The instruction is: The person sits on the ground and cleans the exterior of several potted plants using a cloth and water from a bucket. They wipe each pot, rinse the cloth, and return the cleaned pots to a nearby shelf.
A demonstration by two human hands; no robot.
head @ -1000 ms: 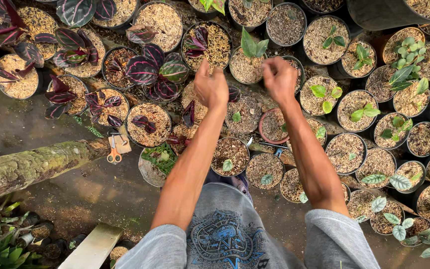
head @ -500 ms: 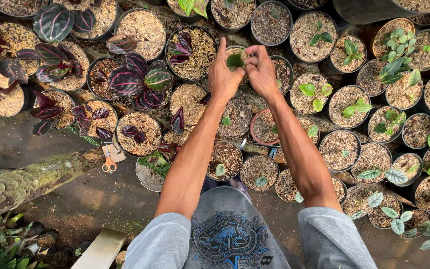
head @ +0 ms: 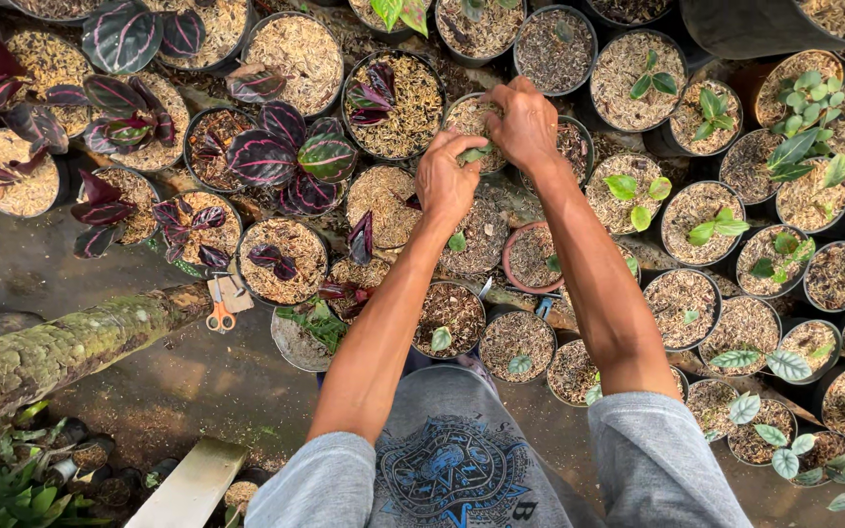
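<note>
**Both hands at one small pot**

We reach out over a floor packed with potted plants. Our left hand and right hand meet over a small pot filled with dry husk. The left fingers are pinched shut on a green leaf cutting, held just above the husk at the pot's near rim. The right fingers are curled down into the husk on the pot's far side; we cannot tell whether they grip anything.

As for progress, we judge the cutting is not yet set: it sits in the fingers, not upright in the husk. Many pots near us, such as one by our knee, already carry a single small leaf, so that part looks done. Others nearby show bare husk.

Orange scissors lie on the ground to the left, well apart from both hands, beside a mossy log.

The cutting's stem and any root are hidden by our fingers. Most of the pot's rim is covered by the hands. The pots at the picture's edges are cut off.
</note>
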